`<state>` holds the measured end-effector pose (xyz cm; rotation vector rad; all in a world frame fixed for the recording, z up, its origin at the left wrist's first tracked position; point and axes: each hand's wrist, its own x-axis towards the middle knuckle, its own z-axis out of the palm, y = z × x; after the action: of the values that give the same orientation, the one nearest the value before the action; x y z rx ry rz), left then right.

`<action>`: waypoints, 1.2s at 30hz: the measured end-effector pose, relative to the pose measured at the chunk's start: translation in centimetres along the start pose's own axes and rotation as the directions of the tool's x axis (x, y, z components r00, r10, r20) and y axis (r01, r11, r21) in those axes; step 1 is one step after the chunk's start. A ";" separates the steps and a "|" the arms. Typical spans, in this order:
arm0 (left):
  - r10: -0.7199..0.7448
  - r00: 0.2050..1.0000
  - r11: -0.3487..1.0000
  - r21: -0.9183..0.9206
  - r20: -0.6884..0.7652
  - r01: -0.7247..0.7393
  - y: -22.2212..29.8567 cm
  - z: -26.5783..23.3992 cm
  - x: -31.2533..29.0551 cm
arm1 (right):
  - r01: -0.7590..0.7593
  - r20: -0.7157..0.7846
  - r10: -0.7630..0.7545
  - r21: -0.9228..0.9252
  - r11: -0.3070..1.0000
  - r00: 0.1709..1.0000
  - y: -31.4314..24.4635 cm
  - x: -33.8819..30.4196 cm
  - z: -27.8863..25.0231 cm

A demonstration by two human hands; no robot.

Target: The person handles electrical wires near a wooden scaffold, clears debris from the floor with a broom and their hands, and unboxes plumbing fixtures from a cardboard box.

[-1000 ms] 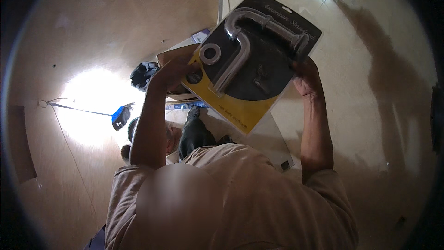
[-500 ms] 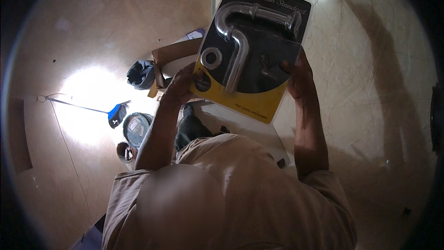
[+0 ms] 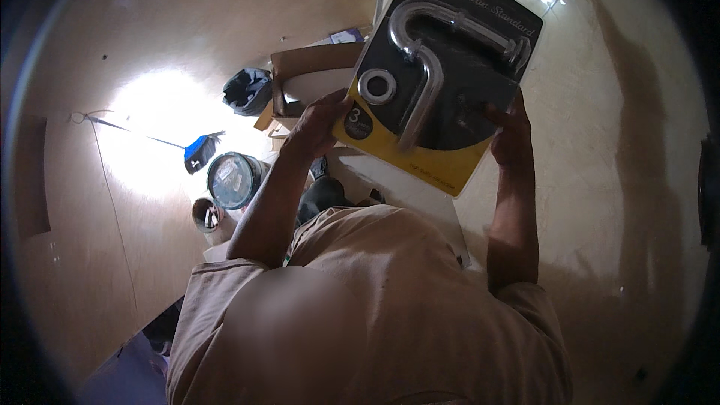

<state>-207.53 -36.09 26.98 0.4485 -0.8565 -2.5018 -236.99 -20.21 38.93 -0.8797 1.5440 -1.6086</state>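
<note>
Between both hands I hold up a black and yellow blister pack (image 3: 457,157), tilted, its printed face toward me. Under its clear plastic lie a chrome P-trap pipe (image 3: 433,79) and a round chrome flange (image 3: 376,87). My left hand (image 3: 319,126) grips the pack's lower left edge, its fingers partly hidden behind the card. On the opposite edge my right hand (image 3: 511,135) is closed, thumb over the front and the other fingers behind.
Beyond my left arm stand a lidded bucket (image 3: 232,180), a smaller tub (image 3: 207,214) with things in it, a blue broom (image 3: 201,151), a dark bag (image 3: 247,91) and an open cardboard box (image 3: 315,56). A pale board (image 3: 435,217) lies below the pack.
The pack and both hands have shifted right and slightly up in view. The surroundings have also shifted, as my head moved. Both hands keep their hold.
</note>
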 end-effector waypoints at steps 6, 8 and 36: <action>-0.217 0.970 0.972 0.066 -0.112 0.225 -0.9 -0.8 0.0 | -0.149 -0.078 0.152 0.045 0.988 0.985 3.1 0.9 -1.9; -0.366 0.906 0.889 0.210 -0.213 0.408 -1.6 -1.8 -0.5 | -0.149 -0.080 0.139 -0.135 0.979 0.987 4.3 -0.1 -4.9; -0.437 0.524 -0.140 0.630 -0.731 0.764 -9.4 -32.1 -4.0 | -0.539 -0.446 0.529 0.117 0.834 0.722 12.5 16.8 0.4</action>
<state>-193.06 -43.19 -2.54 2.0660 -2.5507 -1.9536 -244.46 -35.12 26.29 -0.0007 1.9172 -1.4104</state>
